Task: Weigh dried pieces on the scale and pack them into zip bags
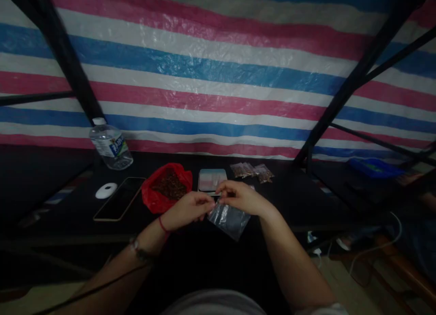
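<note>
A clear plastic bag (pixel 231 220) hangs between my two hands at the table's front edge. Its upper left corner is pinched by my left hand (pixel 195 207), fingers closed. My right hand (pixel 240 196) has its thumb and fingers closed on the bag's top edge. Whether anything is inside the bag, I cannot tell. Just behind my hands lies a small flat scale (pixel 211 179) with something clear on top. To the left, a red plastic bag (pixel 150 194) stands open, filled with small brown pieces (pixel 171 184).
Several small filled clear bags (pixel 254 170) lie behind my right hand. On the left are a phone (pixel 121 199), a white oval object (pixel 106 190) and a plastic bottle (pixel 111 145). A blue tray (pixel 374 168) sits far right, near another person's arm. Dark metal posts rise both sides.
</note>
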